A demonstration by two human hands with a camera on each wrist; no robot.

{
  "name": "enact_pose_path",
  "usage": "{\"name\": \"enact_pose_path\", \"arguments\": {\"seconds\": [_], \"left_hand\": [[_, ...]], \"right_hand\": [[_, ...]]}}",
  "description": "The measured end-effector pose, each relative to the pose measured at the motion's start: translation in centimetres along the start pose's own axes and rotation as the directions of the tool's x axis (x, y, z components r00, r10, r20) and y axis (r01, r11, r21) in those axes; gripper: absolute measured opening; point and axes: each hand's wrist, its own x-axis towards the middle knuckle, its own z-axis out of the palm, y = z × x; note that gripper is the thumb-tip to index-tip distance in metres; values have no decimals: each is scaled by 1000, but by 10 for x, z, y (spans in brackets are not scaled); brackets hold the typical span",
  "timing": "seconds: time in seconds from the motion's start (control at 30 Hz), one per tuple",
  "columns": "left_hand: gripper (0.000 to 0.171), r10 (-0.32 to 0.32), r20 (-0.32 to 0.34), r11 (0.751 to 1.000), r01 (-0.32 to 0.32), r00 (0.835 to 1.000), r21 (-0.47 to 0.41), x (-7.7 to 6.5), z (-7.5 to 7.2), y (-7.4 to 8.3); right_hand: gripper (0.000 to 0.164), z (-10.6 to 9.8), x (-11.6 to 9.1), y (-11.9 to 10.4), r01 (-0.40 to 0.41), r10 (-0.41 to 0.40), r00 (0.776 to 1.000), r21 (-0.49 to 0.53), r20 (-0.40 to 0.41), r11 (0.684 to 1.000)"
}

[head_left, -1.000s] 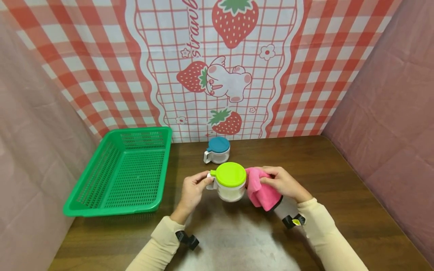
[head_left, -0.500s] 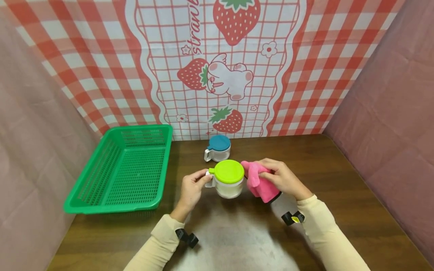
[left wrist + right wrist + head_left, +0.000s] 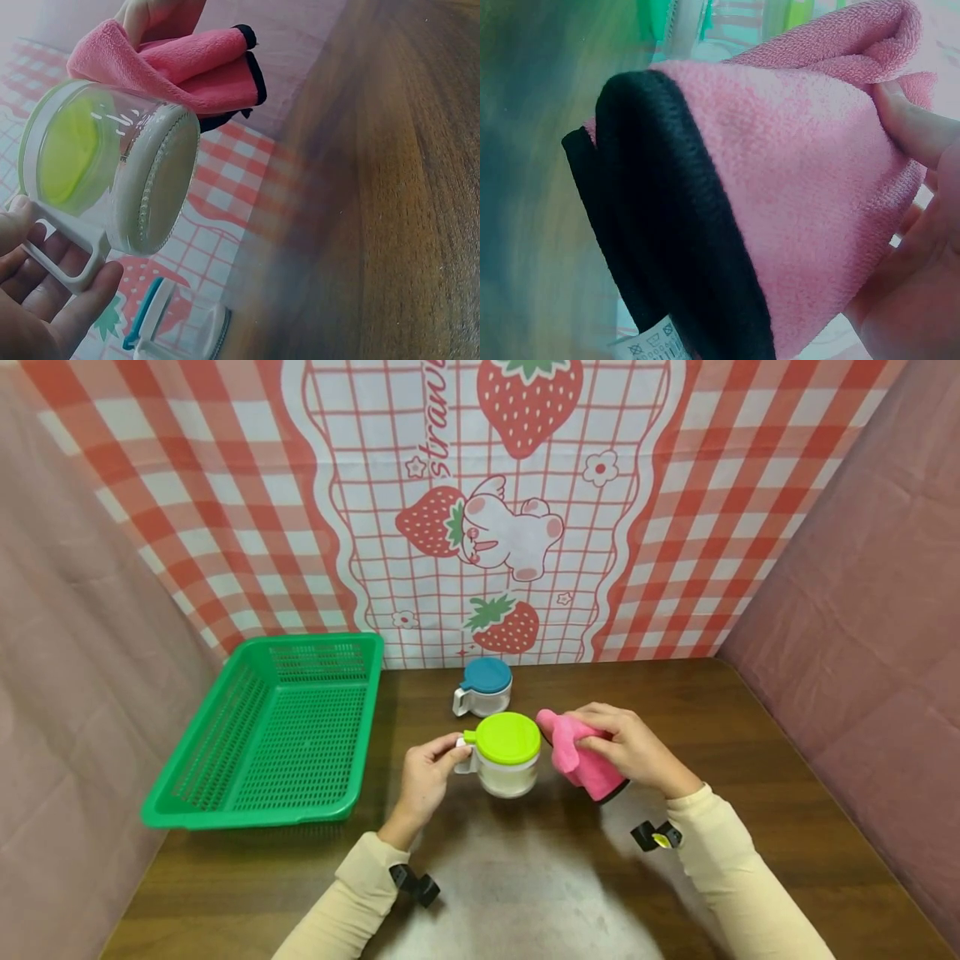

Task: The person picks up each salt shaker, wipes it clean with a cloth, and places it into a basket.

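Observation:
My left hand (image 3: 426,778) pinches the white handle of a clear seasoning jar (image 3: 508,777) with a lime-green lid (image 3: 508,737). The left wrist view shows the jar (image 3: 112,165) raised above the wooden table, its base facing that camera. Beside the jar, on its right, my right hand (image 3: 630,747) grips a bunched pink cloth (image 3: 588,768) with a dark edging. In the right wrist view the thumb presses into the folded cloth (image 3: 795,172), and a white care label (image 3: 656,343) hangs from the black border.
A second clear jar with a blue lid (image 3: 487,675) stands behind, near the patterned backdrop (image 3: 465,460). At the left sits a green plastic basket (image 3: 360,752) with perforated walls. Pink fabric hangs on both sides of the wooden table (image 3: 750,760).
The right hand and cloth have drawn a little up and right, away from the jar's side, and the cloth's folds have shifted. The left hand keeps its hold on the jar's handle.

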Motion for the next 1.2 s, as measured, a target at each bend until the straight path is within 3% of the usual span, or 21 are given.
{"name": "enact_pose_path", "arguments": {"seconds": [0.13, 0.23, 0.5, 0.8, 1.0, 1.2], "left_hand": [[24, 19, -17, 1000, -19, 1000, 15, 0, 0, -3], [26, 31, -29, 999, -31, 999, 13, 4, 0, -17], [27, 55, -34, 998, -55, 998, 24, 3, 0, -18], [26, 98, -22, 994, -97, 995, 48, 3, 4, -16], [24, 100, -23, 993, -98, 995, 65, -2, 6, -1], [23, 117, -27, 989, -114, 993, 98, -11, 9, 16]], "right_hand": [[30, -4, 2, -3, 21, -22, 1000, -46, -7, 999], [31, -8, 3, -8, 37, -38, 999, -88, -10, 995], [35, -18, 9, -21, 129, -133, 991, -206, -6, 970], [37, -21, 11, -35, 212, -196, 977, -314, 81, 925], [36, -19, 15, -45, 279, -244, 960, -376, 138, 884], [34, -11, 15, -47, 313, -233, 945, -428, 228, 848]]}}
